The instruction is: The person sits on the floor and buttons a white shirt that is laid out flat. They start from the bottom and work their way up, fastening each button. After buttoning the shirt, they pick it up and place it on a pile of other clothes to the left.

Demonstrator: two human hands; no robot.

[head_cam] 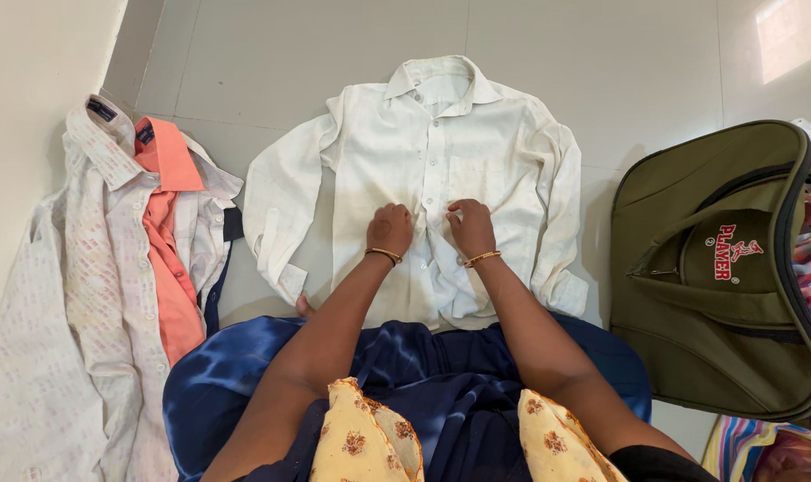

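Observation:
A white long-sleeved shirt (477, 152) lies flat on the tiled floor, collar away from me, sleeves folded down along its sides. My left hand (390, 228) rests on the shirt just left of the button line, fingers curled and pinching the fabric. My right hand (470, 227) sits just right of the button line, fingers also curled on the cloth. Both wrists carry thin gold bangles. The two hands are a few centimetres apart over the shirt's front placket.
A pile of shirts lies at the left by the wall: a pale patterned shirt (75, 295) and an orange shirt (169, 259). An olive green bag (718, 268) stands open at the right, with striped cloth (744, 442) below it. Dark blue fabric (423, 375) covers my lap.

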